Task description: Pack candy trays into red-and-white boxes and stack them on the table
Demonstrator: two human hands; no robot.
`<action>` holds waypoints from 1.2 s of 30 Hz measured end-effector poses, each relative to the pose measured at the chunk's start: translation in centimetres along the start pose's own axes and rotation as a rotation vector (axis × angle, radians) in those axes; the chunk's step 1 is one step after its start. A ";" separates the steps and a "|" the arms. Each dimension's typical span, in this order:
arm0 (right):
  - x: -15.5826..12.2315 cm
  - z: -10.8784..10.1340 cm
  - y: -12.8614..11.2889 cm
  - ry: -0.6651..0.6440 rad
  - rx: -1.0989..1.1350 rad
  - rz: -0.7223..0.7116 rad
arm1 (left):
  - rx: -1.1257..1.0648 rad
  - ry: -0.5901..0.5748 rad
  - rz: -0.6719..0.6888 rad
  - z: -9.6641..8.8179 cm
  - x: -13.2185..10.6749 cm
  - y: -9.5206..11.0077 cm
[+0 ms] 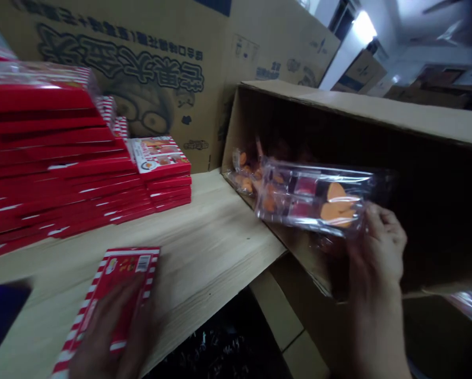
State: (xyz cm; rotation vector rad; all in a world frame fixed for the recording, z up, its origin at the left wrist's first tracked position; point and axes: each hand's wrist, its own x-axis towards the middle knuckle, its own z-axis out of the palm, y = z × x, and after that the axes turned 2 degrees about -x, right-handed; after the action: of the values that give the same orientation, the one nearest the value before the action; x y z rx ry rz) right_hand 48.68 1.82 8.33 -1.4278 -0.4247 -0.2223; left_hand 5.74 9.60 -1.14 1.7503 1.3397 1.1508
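Note:
My left hand (113,337) grips a flat red box with a red-and-white striped border (121,279), which lies low on the pale wooden board (208,247). My right hand (374,258) holds a clear plastic tray of orange pieces (311,197) at the mouth of an open cardboard carton (362,105), lying on its side. More clear packs with orange contents (242,176) sit inside the carton, close to its left wall. Its deeper interior is dark and hidden.
Stacks of flat red boxes (62,158) rise on the left of the board. A large printed carton (121,68) stands behind them. A dark object (2,321) intrudes at the lower left, and the board's edge drops to a dark gap (220,342).

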 end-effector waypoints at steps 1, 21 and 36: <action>-1.4 0.3 -0.1 -0.107 0.047 0.104 | -0.045 -0.001 -0.076 0.3 -0.1 0.3; -25.4 16.5 0.8 -2.135 -0.100 -0.774 | -0.617 0.647 -0.868 -18.5 -12.9 -1.7; -31.9 20.3 2.2 -2.396 -0.336 -1.163 | -0.700 0.420 -0.992 -19.7 -13.7 -6.4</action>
State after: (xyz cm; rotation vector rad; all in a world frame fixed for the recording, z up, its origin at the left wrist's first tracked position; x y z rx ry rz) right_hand 17.60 18.88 -5.05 -0.8273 -3.2087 0.7160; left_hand -16.13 -2.20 -2.22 0.2500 1.4894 1.1674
